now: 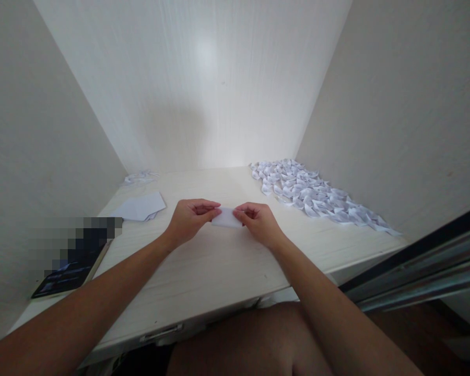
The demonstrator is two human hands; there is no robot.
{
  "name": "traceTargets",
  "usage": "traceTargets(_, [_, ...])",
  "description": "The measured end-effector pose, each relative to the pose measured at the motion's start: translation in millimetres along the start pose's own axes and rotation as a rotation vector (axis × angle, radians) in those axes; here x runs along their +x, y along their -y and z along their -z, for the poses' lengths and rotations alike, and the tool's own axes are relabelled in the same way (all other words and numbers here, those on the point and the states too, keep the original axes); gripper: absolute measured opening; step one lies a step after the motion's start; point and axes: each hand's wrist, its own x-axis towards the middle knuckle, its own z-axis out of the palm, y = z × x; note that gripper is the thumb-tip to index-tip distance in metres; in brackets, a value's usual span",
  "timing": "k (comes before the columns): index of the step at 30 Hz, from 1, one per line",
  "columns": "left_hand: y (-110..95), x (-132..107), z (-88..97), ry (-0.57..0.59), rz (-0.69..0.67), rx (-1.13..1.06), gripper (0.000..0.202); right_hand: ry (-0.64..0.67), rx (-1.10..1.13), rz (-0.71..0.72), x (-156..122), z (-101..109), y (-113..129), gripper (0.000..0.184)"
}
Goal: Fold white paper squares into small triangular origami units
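Observation:
A small white piece of paper (227, 218) is held between my two hands, just above the middle of the desk. My left hand (191, 219) pinches its left end between thumb and fingers. At its right end, the thumb and fingers of my right hand (258, 222) are closed on it the same way. The paper looks folded, though its folds are too faint to make out.
Many small folded paper pieces (305, 190) spread along the right wall of the white desk (203, 282). Flat paper sheets (143, 206) lie at the left, with thin paper strips (141, 177) behind them. A dark-screened device (68, 274), partly blurred out, rests at the left edge.

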Motion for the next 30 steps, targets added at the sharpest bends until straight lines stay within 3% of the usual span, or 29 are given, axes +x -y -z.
traceTargets(7, [-3, -1, -2.4, 0.014, 0.018, -0.102, 0.059, 0.026, -0.095, 0.023, -1, -1, -3, 0.021])
traceTargets(13, [-6, -4, -6.4, 0.034, 0.001, -0.054, 0.065, 0.088, -0.201, 0.078, -2, -4, 0, 0.022])
traceTargets(24, [-10, -7, -9.5, 0.070, 0.038, -0.042, 0.054, 0.064, -0.304, 0.122, -7, -7, 7, 0.024])
traceTargets(27, [-9, -10, -13.7, 0.103, 0.109, -0.117, 0.057, 0.016, -0.288, 0.117, -7, -8, 9, 0.023])
traceTargets(30, [-8, -11, -16.4, 0.052, 0.200, -0.225, 0.057, -0.044, -0.232, 0.093, -5, -6, 9, 0.023])
